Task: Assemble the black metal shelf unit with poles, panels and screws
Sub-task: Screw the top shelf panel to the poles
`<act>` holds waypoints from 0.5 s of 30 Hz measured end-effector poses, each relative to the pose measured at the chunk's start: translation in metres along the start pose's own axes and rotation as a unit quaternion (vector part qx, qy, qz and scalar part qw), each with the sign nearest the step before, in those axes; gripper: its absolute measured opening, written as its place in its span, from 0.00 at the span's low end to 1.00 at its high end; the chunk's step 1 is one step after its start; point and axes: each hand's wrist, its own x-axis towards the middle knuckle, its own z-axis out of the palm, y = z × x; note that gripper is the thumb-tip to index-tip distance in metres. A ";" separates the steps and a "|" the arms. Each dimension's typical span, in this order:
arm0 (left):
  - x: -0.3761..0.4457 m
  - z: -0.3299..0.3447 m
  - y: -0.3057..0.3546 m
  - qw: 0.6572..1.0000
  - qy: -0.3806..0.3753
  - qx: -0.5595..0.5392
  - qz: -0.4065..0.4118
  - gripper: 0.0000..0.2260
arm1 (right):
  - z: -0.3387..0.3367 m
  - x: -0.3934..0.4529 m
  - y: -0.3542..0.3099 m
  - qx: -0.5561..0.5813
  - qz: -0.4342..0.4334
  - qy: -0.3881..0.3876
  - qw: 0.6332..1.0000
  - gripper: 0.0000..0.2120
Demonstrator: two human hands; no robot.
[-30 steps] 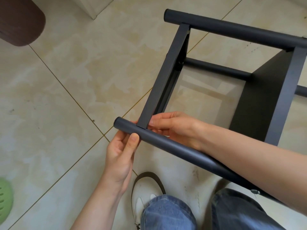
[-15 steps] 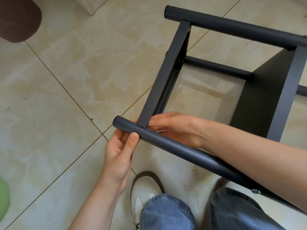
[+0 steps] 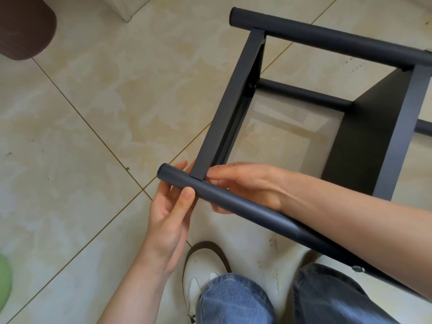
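Observation:
The black metal shelf unit lies on its side over the tiled floor. Its near pole [image 3: 245, 206] runs from centre to lower right. My left hand [image 3: 170, 211] holds this pole's free end, thumb on top and fingers behind it. A flat black panel edge [image 3: 229, 106] meets the pole just right of my thumb. My right hand [image 3: 245, 183] reaches over the pole from the right, its fingertips pinched at that joint; whatever they hold is hidden. A far pole [image 3: 327, 38] crosses the top, a lower pole [image 3: 304, 94] lies behind, and a second black panel [image 3: 378, 127] stands at the right.
My white shoe [image 3: 203, 263] and blue jeans [image 3: 233, 300] are at the bottom, right under the near pole. A dark brown rounded object [image 3: 23, 26] sits at the top left, a white furniture corner [image 3: 126, 8] at the top, and a green object [image 3: 3, 281] at the left edge.
The view has drifted slightly, so the frame sits a little higher. My left fingers have spread somewhat behind the pole's end. My right fingertips stay at the joint.

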 end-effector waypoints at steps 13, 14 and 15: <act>0.012 -0.023 0.021 0.969 -0.063 0.198 0.136 0.31 | -0.002 -0.001 -0.002 -0.008 -0.009 0.002 1.000 0.08; 0.012 -0.023 0.021 0.971 -0.062 0.191 0.131 0.29 | -0.003 -0.001 -0.002 0.000 -0.013 0.004 1.000 0.10; 0.012 -0.022 0.021 0.972 -0.061 0.187 0.129 0.28 | -0.003 -0.001 -0.002 0.007 -0.018 0.007 1.000 0.11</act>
